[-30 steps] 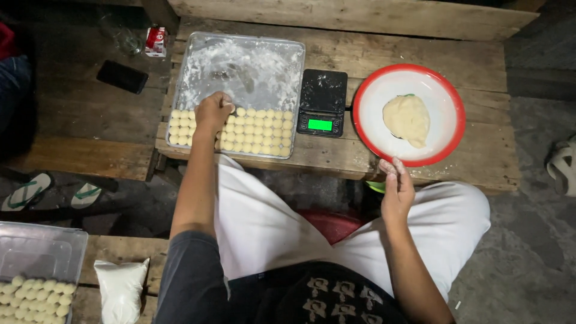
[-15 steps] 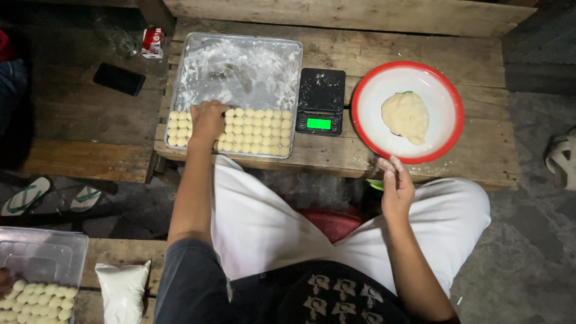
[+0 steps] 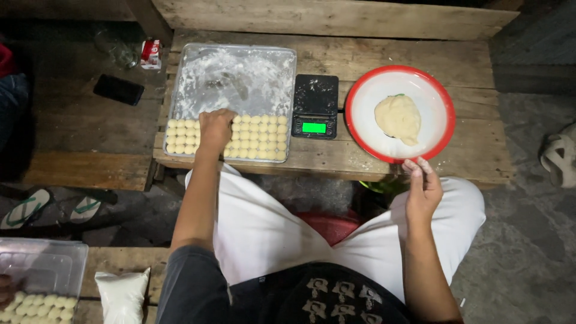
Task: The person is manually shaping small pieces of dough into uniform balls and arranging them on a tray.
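Note:
My left hand [image 3: 215, 129] rests knuckles-up on the rows of small pale dough balls [image 3: 259, 136] in the near part of a floured metal tray [image 3: 234, 75]. Its fingers are curled down among the balls and I cannot see what they hold. My right hand [image 3: 422, 185] touches the near rim of a white bowl with a red rim [image 3: 366, 99]. A lump of pale dough [image 3: 398, 117] lies in that bowl. A small black scale [image 3: 315, 105] with a lit green display stands between tray and bowl.
All of this stands on a low wooden table [image 3: 480, 144]. A black phone [image 3: 118, 89] and a small carton [image 3: 150, 53] lie on the boards at the left. A clear box of dough balls [image 3: 36, 282] and a white bag [image 3: 122, 295] are at bottom left. Sandals lie on the floor.
My left hand has slid slightly left and down onto the rows of dough balls. My right hand has stayed at the bowl's rim.

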